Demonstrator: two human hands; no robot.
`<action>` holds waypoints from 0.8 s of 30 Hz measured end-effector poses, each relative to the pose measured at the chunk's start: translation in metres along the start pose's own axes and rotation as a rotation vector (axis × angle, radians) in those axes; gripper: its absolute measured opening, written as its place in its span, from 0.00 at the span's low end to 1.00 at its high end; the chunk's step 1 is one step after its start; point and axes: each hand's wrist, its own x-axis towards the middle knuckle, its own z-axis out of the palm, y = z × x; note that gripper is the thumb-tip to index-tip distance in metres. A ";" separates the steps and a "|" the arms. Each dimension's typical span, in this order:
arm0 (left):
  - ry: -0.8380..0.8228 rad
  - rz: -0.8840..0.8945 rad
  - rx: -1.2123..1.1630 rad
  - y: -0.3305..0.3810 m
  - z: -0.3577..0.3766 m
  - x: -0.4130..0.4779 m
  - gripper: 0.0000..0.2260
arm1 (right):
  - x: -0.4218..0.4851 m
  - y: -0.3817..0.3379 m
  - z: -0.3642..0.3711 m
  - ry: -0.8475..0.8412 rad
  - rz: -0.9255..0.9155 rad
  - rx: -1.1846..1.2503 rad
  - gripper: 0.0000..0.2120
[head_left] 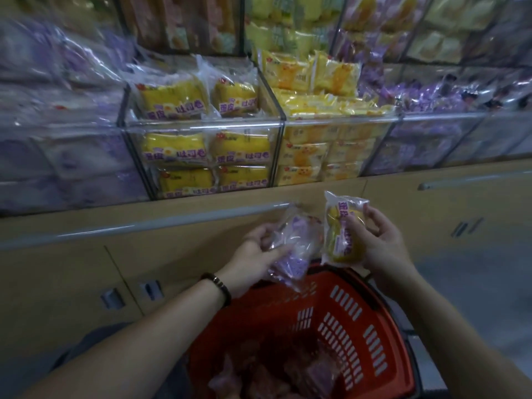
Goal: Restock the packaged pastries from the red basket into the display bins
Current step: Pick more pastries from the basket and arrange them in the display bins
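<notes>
A tan surface (316,187) is seen running across the view from 9 to 3 o'clock, with cabinet doors (72,283) below it and a grey rail (144,223) fixed along its front. A grey floor (475,298) is visible toward 4 o'clock. The lighting is dim, and the edges of the view are blurred.

A row of clear display bins is set on the surface. At 12 o'clock a middle bin (207,125) is stacked with yellow packets printed in purple. Just beside it, toward 1 o'clock, a second bin (339,118) is filled with paler yellow packets. Purple packets are held in the bin at 2 o'clock (440,116) and in the bin at 10 o'clock (57,125). More bins are stacked above, too blurred to be read.

A red basket (345,326) with a slotted wall is placed at 6 o'clock, below the hands; some packets (259,378) are seen lying in its bottom, dark and indistinct.

Above the basket, a purple packaged pastry (290,249) is gripped by the left hand (253,254), the fingers curled round its lower part. At 5 o'clock a yellow packaged pastry (339,234) is held upright in the right hand (383,240), pinched between thumb and curled fingers. The two packets are held just beside each other, in front of the cabinet and below the bins. A dark bracelet (220,286) is worn on the left wrist.
</notes>
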 end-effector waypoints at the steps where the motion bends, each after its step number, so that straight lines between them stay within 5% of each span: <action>1: -0.009 -0.012 -0.017 0.004 -0.008 -0.006 0.20 | -0.002 -0.006 -0.001 -0.032 0.018 0.022 0.18; 7: -0.019 0.045 -0.065 0.039 -0.041 -0.041 0.21 | -0.014 -0.077 0.020 -0.423 0.010 -0.011 0.25; 14: -0.163 0.366 0.354 0.163 -0.113 -0.086 0.18 | -0.009 -0.176 0.084 -0.410 -0.370 -0.212 0.21; 20: 0.186 0.558 0.521 0.264 -0.202 -0.109 0.22 | 0.007 -0.217 0.139 -0.405 -0.476 -0.283 0.21; 24: 0.405 0.660 0.368 0.293 -0.247 -0.092 0.22 | 0.035 -0.224 0.178 -0.321 -0.691 -0.665 0.22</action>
